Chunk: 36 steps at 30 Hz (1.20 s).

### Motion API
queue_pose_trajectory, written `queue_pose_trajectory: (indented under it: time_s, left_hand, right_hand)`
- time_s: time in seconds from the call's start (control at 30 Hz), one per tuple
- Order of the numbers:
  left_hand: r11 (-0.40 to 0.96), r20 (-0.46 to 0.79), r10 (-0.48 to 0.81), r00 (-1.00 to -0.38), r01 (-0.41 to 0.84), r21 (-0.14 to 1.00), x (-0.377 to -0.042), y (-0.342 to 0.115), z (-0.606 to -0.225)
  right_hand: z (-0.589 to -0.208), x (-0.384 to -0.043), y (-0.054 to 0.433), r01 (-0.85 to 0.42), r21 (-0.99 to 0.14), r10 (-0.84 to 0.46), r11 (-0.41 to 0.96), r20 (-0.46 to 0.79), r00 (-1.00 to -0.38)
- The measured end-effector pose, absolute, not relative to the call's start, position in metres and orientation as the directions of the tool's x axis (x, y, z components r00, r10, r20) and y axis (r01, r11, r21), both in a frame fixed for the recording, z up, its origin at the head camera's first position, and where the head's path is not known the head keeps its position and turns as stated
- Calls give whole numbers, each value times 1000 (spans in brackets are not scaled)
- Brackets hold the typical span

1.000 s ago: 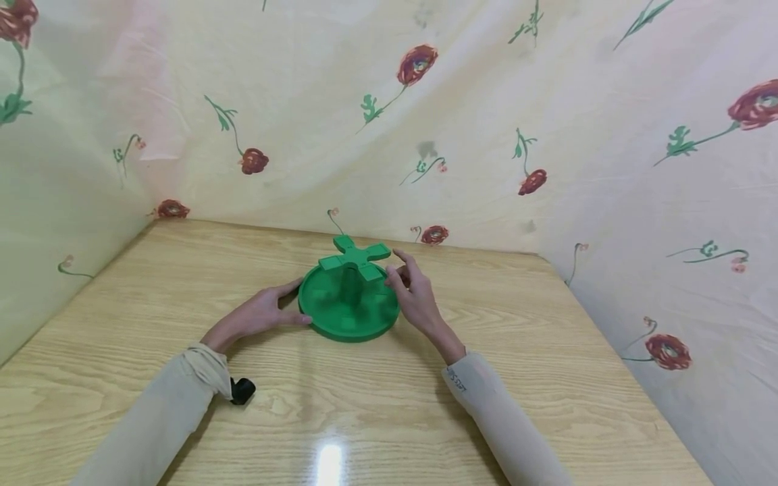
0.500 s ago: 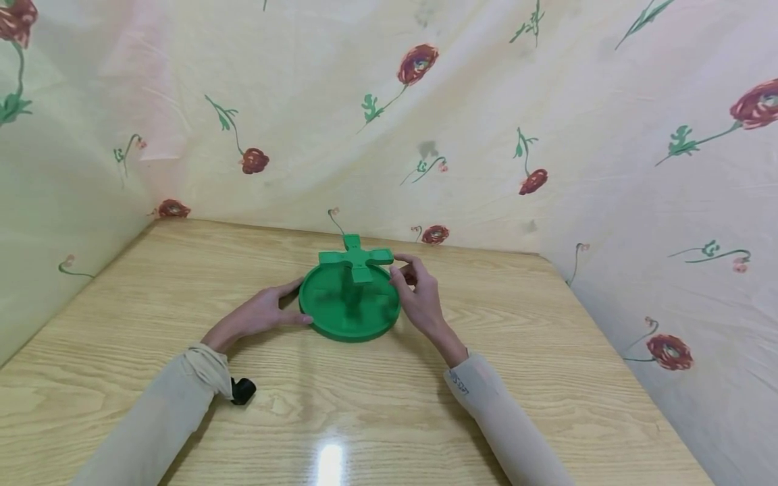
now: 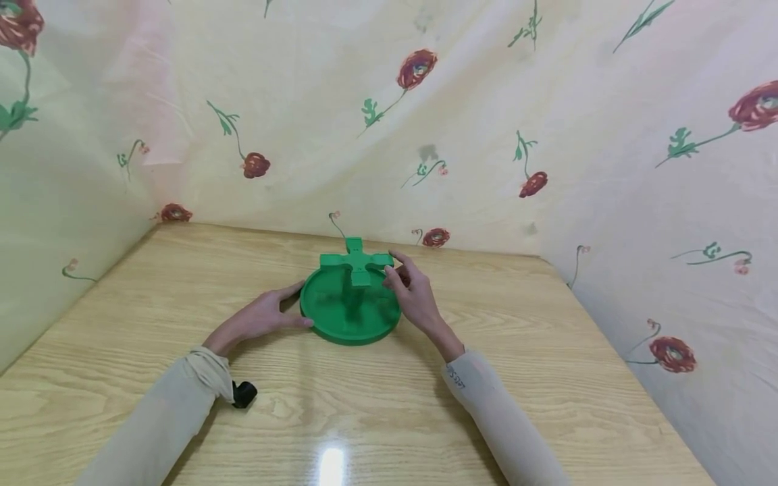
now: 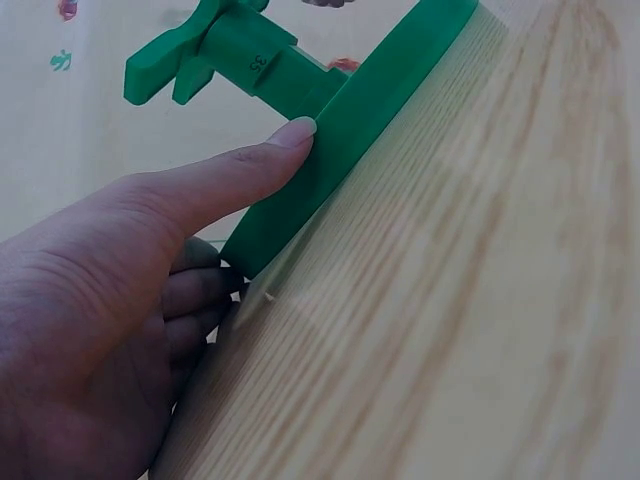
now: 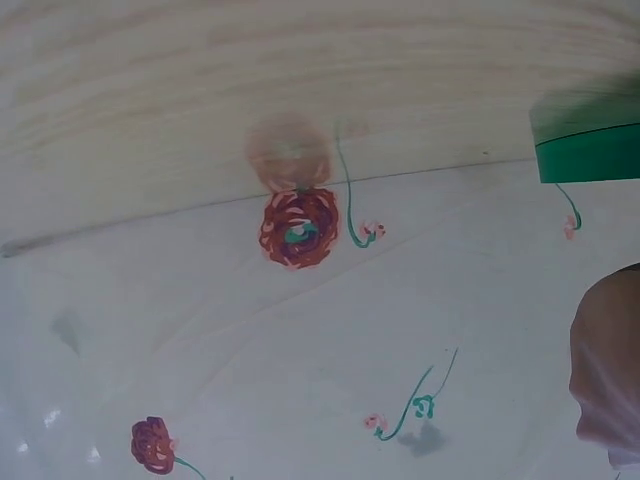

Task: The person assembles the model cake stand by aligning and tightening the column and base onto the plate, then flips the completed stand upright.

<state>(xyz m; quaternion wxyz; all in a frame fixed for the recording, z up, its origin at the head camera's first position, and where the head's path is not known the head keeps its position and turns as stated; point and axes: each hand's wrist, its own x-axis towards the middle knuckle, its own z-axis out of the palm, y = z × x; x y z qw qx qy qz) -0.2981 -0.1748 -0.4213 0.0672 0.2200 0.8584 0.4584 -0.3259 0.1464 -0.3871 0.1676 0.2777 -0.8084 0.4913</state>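
A green round base (image 3: 349, 331) with a raised rim stands on the table. From its middle rises a thick post (image 4: 270, 68) with a marking like "35", topped by a green four-armed cross (image 3: 357, 260). My left hand (image 3: 258, 316) holds the base's left rim, thumb (image 4: 255, 175) on the near side and fingers round the far side. With thumb and index finger, my right hand (image 3: 415, 295) pinches the end of the cross's right arm. In the right wrist view, the hand (image 5: 607, 370) shows only in part, and its fingertips are out of view.
The wood-grain table (image 3: 486, 378) reaches back to a flower-patterned cloth (image 3: 340, 121) that hangs behind it and at both sides. A small black object (image 3: 244, 394) sits at the left sleeve's cuff.
The cross has turned clockwise, seen from above, its right arm coming nearer to me. My right thumb and index finger have closed in on that arm. The left hand keeps its place on the rim.
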Motion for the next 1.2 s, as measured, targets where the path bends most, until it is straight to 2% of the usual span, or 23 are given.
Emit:
queue_pose_trajectory:
  time_s: [0.33, 0.6, 1.03, 1.2]
  left_hand:
    - [476, 90, 437, -895, 315, 821, -298, -176, -420]
    - [463, 93, 450, -888, 321, 826, -298, -176, -420]
    - [465, 90, 450, -888, 319, 826, -298, -176, -420]
    - [461, 88, 451, -888, 316, 829, -297, -176, -421]
  right_hand:
    - [-385, -313, 145, -643, -693, -266, 327, 585, -766]
    - [-362, -283, 139, -676, -668, -285, 312, 612, -737]
    - [-369, -278, 135, -770, -535, -305, 349, 712, -633]
    - [-380, -287, 136, -798, -500, -324, 337, 734, -597]
